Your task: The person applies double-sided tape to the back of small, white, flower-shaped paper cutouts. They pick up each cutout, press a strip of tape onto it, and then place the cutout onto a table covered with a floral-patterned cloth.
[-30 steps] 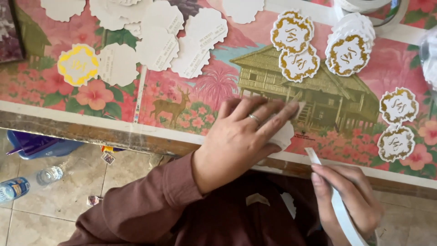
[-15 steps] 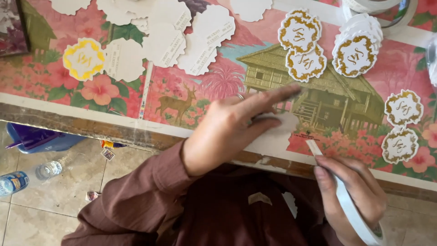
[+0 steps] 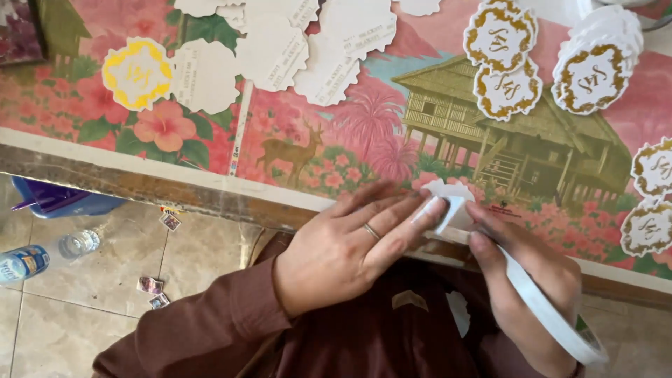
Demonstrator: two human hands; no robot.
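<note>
**Hands meet over the white cutout**

Both hands have closed in since half a second ago: the right hand [image 3: 532, 294], which hung back below the table edge, now reaches up so its fingertips touch the white cutout [image 3: 448, 203], and the left hand [image 3: 353, 245] has drawn back slightly to lie flat beside it. Left fingers are stretched out and together, pressing down on the cutout's near side (a ring shows on one finger). The right hand is curled around a roll of white tape [image 3: 553, 315], with a strip running from the roll up to the cutout under its thumb and forefinger. This cutout lies at the near edge of the flowered tablecloth [image 3: 315, 154], just beside a printed stilt house. Farther back lie blank white scalloped cards [image 3: 273, 52], a yellow-rimmed card [image 3: 138, 73] and gold-rimmed cards [image 3: 500, 35]. Down on the tiled floor [image 3: 70, 322] lies a plastic bottle [image 3: 42, 255].
</note>
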